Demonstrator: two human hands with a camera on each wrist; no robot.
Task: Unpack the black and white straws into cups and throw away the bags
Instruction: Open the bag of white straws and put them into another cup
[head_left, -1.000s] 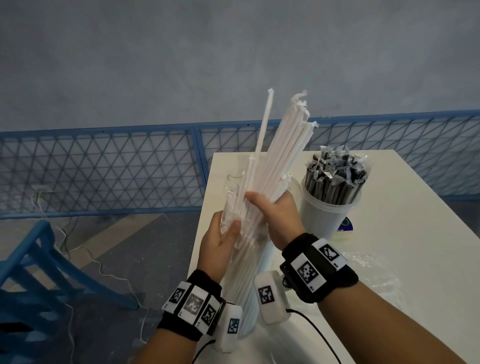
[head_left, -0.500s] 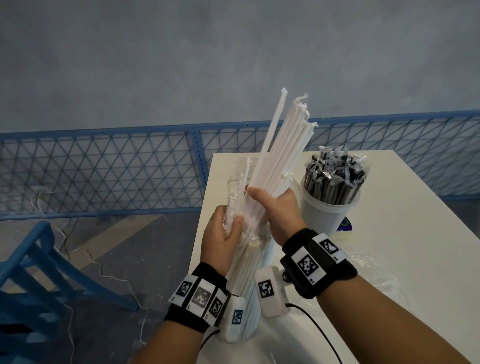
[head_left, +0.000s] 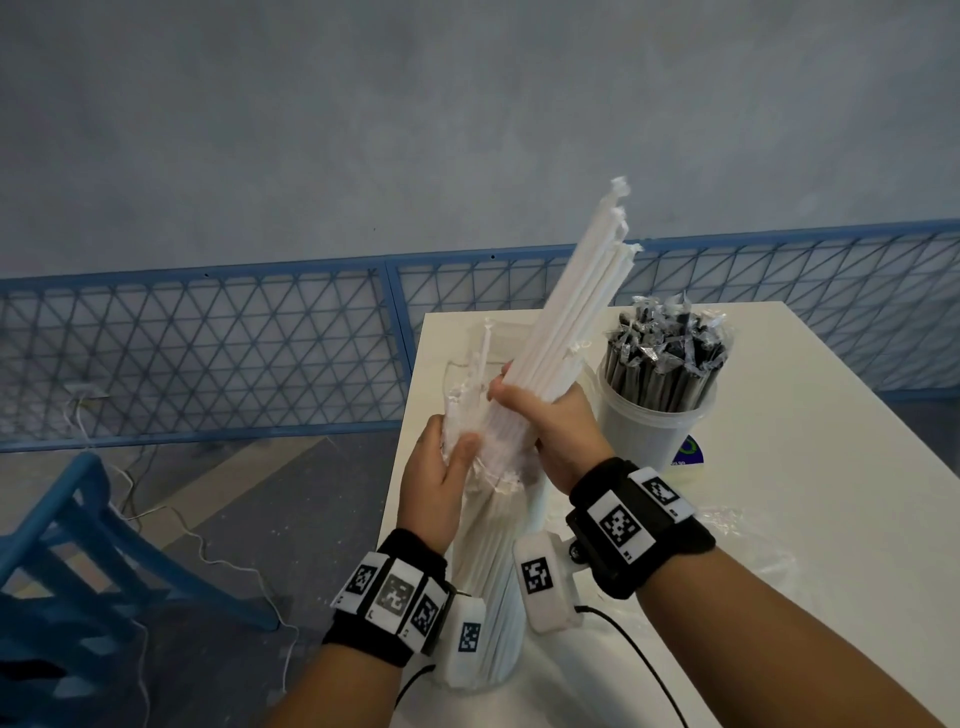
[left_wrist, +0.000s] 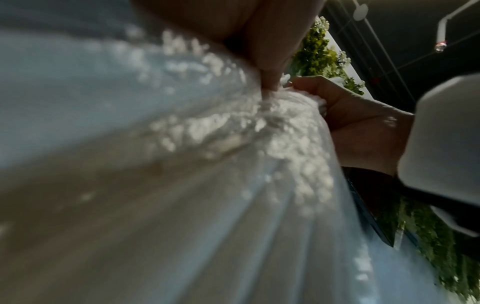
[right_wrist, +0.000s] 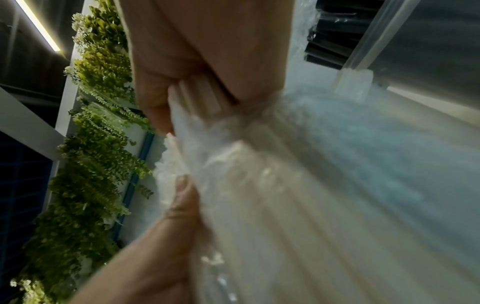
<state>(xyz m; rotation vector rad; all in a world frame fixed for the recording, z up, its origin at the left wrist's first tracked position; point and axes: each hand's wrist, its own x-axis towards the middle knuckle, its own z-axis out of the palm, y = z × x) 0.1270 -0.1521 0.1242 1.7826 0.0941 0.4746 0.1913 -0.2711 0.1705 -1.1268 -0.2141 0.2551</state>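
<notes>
My right hand (head_left: 540, 415) grips a bundle of white straws (head_left: 571, 317) that stick up and to the right out of a clear plastic bag (head_left: 488, 571). My left hand (head_left: 441, 467) pinches the crumpled top of that bag beside the bundle. The bag's lower end stands near the front left corner of the white table (head_left: 805, 467). In the right wrist view my fingers (right_wrist: 155, 98) curl round the white straws (right_wrist: 197, 92). Black straws (head_left: 670, 358) fill a clear cup (head_left: 649, 431) just right of my hands. A second cup is partly hidden behind the bundle.
An empty clear bag (head_left: 743, 535) lies crumpled on the table behind my right wrist. A blue chair (head_left: 67, 582) stands on the floor at the lower left. A blue mesh fence (head_left: 208, 353) runs behind the table. White cables trail across the floor.
My right hand has drawn the white straw bundle higher and further right out of the bag. My left hand has stayed pinched on the bag's top.
</notes>
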